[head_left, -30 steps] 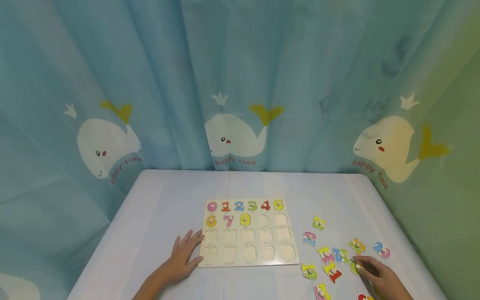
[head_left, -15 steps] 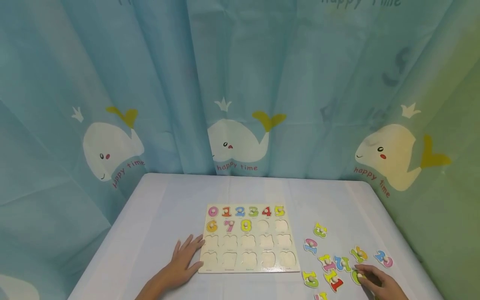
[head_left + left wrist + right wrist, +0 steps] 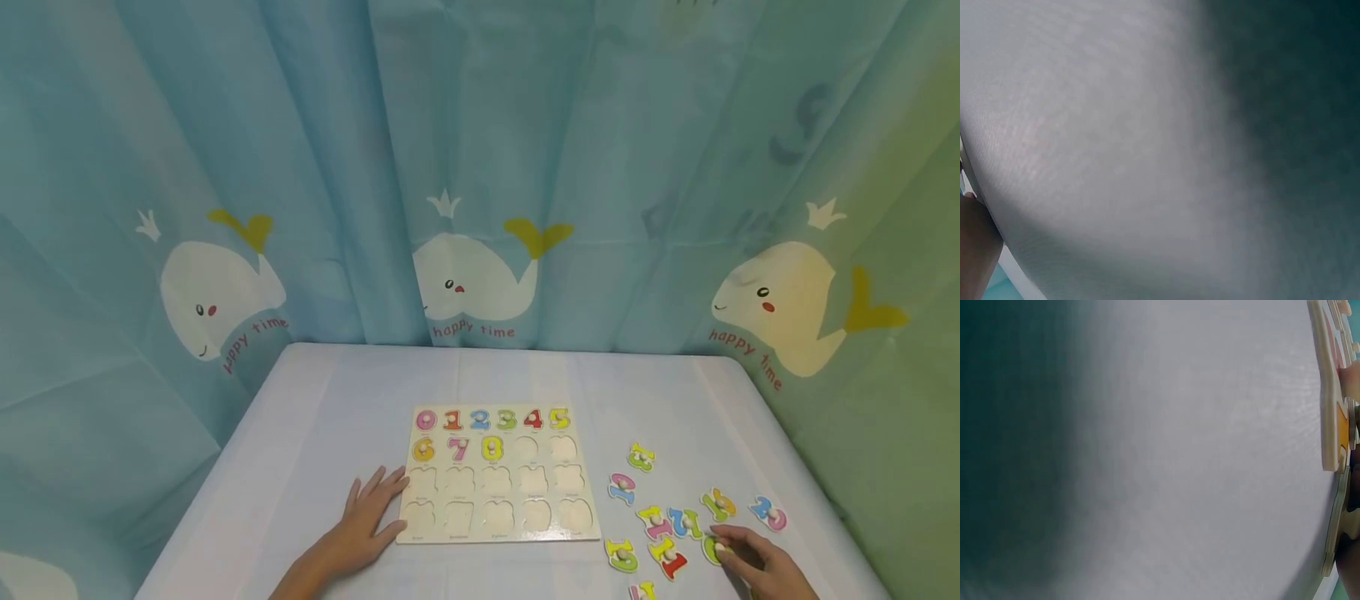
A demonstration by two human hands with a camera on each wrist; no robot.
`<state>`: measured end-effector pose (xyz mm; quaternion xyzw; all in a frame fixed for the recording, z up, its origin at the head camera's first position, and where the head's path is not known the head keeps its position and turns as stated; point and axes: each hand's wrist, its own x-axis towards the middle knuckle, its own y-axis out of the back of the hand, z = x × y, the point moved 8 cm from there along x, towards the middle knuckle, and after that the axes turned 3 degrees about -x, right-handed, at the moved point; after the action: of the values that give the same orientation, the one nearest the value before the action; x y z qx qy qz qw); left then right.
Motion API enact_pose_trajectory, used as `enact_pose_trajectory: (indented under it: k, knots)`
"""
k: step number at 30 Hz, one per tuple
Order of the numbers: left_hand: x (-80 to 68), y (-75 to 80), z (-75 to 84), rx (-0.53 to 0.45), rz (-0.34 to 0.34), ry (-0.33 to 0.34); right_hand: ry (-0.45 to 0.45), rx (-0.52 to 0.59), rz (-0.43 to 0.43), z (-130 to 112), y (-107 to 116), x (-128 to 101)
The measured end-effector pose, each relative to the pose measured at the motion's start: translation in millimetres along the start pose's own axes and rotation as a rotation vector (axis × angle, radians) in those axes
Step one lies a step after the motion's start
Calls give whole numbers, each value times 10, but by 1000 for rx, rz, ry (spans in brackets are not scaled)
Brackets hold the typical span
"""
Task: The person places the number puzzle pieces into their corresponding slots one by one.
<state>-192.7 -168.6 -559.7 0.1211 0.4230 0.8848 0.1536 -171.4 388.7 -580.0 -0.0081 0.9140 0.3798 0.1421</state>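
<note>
My left hand [image 3: 363, 527] lies by the left side of a pale wooden number puzzle board [image 3: 517, 533], its spread fingertips and thumb touching the edge. Numbers 0 to 8 sit in the board's two upper rows, and the other recesses are bare. On the right of the table, my right hand [image 3: 761, 558] pinches the knob of a green puzzle piece [image 3: 710, 550] between thumb and finger; the hand partly covers its figure. Beside it lie a yellow-and-red 11 piece [image 3: 666, 557] and a blue-and-green piece [image 3: 685, 523]. In the right wrist view, piece edges [image 3: 1330, 425] show at the right.
Several loose number pieces surround the right hand, among them a pink-and-blue one [image 3: 622, 488], a yellow-green one [image 3: 620, 555] and a blue-and-pink one [image 3: 768, 513]. A whale-printed curtain [image 3: 480, 167] hangs behind the white table [image 3: 337, 417].
The head view has tilted slightly, shifting the whole scene. Both hands keep their places, the left at the board's edge and the right at the green puzzle piece.
</note>
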Motion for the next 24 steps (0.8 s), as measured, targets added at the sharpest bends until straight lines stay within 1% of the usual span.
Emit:
enact_pose_trajectory:
  k: [3, 11, 14, 19, 22, 24]
  knots:
    - [0, -3, -5, 1, -4, 2, 22, -13, 11, -24, 12, -16]
    - [7, 16, 7, -6, 10, -11, 76, -17, 38, -61, 29, -23]
    - [11, 18, 9, -5, 6, -10, 79, -27, 39, -67, 43, -12]
    - [8, 10, 5, -3, -12, 5, 67, -27, 0, -95, 67, 1]
    - [6, 10, 3, -2, -13, 8, 81, -57, -12, -169, 83, 6]
    - [8, 12, 3, -2, -10, 6, 93, -81, 2, -243, 87, 7]
